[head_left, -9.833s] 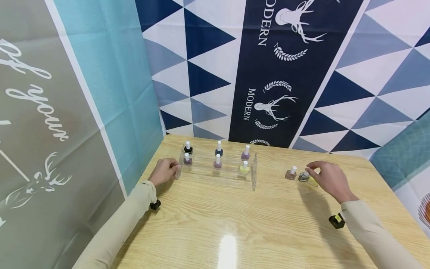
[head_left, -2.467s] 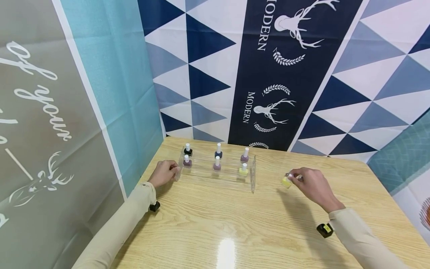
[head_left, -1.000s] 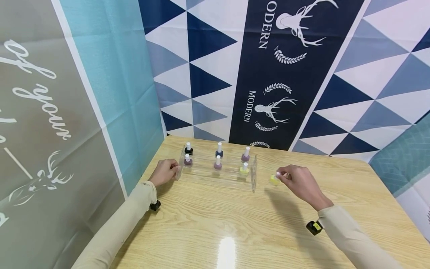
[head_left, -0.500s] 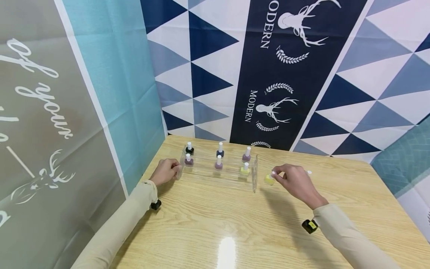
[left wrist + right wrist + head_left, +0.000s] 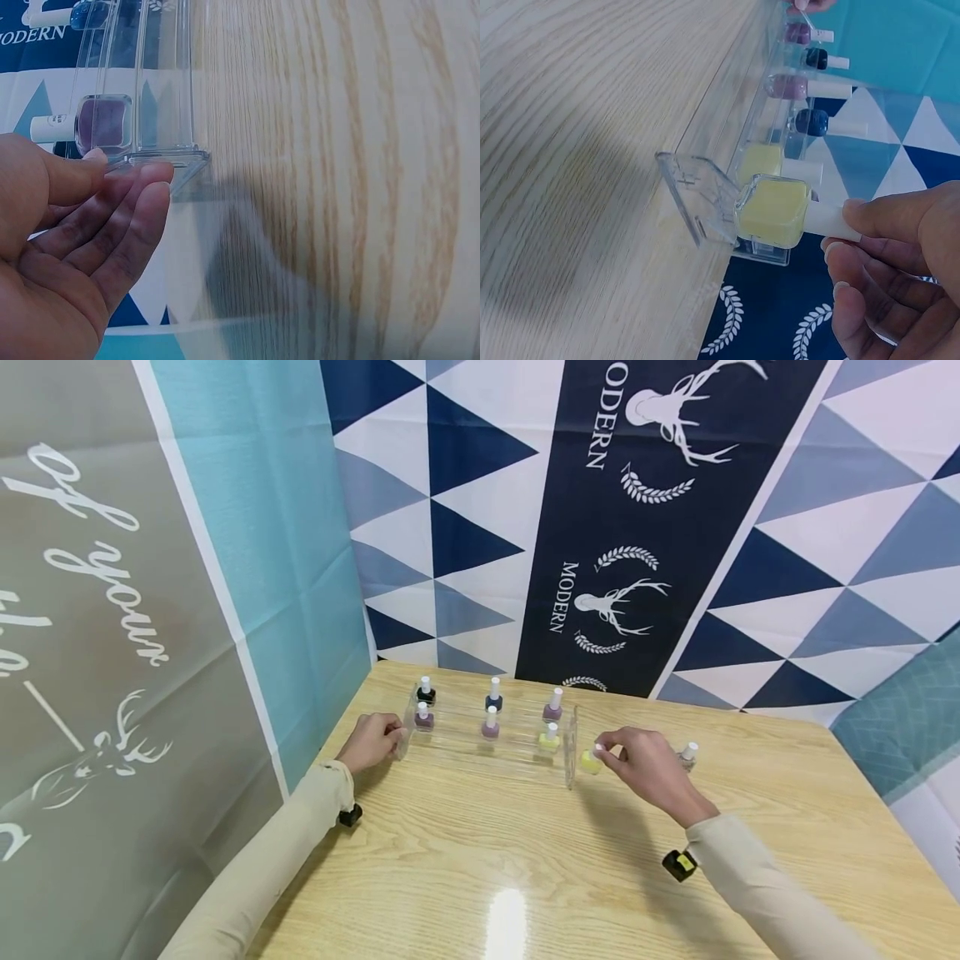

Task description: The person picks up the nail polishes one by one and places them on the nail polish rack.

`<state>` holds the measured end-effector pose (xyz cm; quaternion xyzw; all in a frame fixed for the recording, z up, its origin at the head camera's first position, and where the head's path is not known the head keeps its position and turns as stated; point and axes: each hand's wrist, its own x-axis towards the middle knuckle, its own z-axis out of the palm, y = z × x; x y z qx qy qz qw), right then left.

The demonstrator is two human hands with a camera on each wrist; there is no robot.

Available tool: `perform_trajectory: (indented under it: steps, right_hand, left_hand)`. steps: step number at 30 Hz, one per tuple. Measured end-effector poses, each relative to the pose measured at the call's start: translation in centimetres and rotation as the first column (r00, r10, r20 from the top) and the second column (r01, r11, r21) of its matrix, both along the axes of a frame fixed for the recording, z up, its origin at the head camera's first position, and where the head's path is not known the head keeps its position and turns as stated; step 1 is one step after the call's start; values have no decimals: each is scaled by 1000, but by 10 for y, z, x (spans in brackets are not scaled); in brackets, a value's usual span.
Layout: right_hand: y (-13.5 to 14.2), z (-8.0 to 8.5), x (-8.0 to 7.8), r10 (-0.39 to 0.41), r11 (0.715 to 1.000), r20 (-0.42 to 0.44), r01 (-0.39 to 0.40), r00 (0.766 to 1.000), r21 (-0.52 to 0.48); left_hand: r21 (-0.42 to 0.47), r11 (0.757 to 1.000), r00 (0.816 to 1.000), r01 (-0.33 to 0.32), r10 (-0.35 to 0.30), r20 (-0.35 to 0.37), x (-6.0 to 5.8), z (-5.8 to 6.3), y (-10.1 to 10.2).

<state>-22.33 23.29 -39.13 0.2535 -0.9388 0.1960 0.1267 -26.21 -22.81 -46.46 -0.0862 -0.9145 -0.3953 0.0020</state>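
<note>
We were seemingly loading, left hand pinching the clear plastic tiered rack, right hand pinching a square yellow white-capped bottle that next needed lifting inward.

A light wood-grained desk bears a bright reflection; behind its far edge hangs triangle-patterned fabric with a dark deer panel; grey-and-turquoise fabric flanks its left edge.

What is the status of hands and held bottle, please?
Left hand gripping clear rack by one end. Right hand pinching yellow bottle by its cap, beside rack. Possible obstacle: rack's right end panel.
</note>
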Motion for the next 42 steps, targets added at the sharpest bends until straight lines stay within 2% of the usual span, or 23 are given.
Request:
perform_trajectory:
  steps: [23, 32, 42]
  right_hand:
    - [-25, -2, 0, 21, 1000, 2, -21, 1000, -10]
    - [-30, -2, -1, 44, 999, -34, -44, 998, -18]
    - [-41, 0, -2, 67, 997, -36, -68, 997, -33]
  left_hand:
    - [-17, 1000, 1000, -4, 4, -4, -2, -1, 1]
    - [-15, 1000, 1000, -2, 2, -8, -2, -1, 1]
    - [-22, 1000, 1000, -3, 3, -12, -2, -2, 0]
